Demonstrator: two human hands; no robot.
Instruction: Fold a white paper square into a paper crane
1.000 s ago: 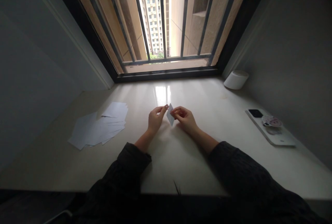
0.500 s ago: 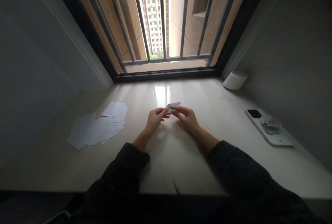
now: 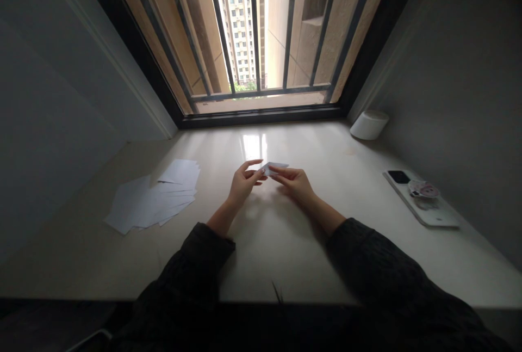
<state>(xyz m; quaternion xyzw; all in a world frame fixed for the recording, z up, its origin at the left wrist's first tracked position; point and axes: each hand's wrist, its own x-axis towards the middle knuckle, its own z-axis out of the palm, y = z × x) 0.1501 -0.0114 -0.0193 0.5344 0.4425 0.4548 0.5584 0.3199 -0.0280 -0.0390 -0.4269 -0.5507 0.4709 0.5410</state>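
A small folded white paper (image 3: 274,167) is held just above the pale sill in the middle of the view. My left hand (image 3: 243,184) pinches its left end between thumb and fingers, with the forefinger raised over it. My right hand (image 3: 296,183) grips its right side with curled fingers. The paper lies nearly flat between the two hands. Dark sleeves cover both forearms.
A loose spread of white paper sheets (image 3: 153,202) lies on the sill (image 3: 261,243) to the left. At the right sit a white phone (image 3: 422,203) with a round sticker and, farther back, a white round container (image 3: 369,125). A barred window (image 3: 261,42) stands behind.
The paper has turned from standing on edge to lying nearly flat between my hands. Both hands have shifted slightly away from me.
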